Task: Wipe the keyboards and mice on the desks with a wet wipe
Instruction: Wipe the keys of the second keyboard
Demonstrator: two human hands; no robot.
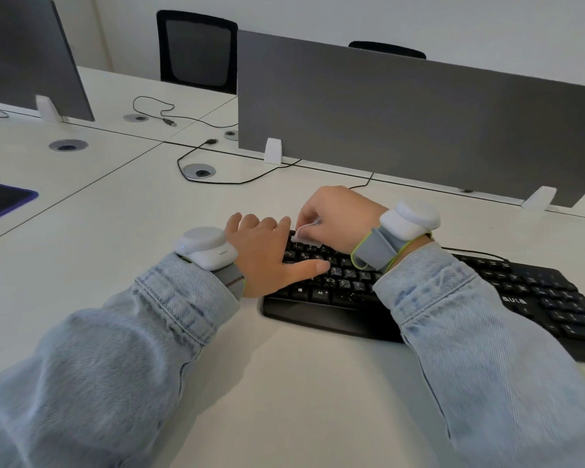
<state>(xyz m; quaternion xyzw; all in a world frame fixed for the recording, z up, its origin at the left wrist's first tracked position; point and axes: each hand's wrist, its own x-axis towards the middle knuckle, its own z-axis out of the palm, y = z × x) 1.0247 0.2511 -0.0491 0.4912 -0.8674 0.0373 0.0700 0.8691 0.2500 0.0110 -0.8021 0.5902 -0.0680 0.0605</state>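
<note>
Wipe (304, 235) under right-hand (335, 217) grip

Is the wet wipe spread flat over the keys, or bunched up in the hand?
Bunched up. The right hand pinches the wet wipe into a small wad, pressed on the keyboard's top rows.

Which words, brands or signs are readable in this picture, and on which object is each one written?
"Alt": on a key in the bottom row of the black keyboard, beside a key with a window logo.
"aula": the brand on the keyboard's front edge, seen upside down.
Single letters such as "X" and "C": on nearby keys, barely readable.
All other key legends: too small or blurred.
The wipe and wrist devices: no readable text.
</note>
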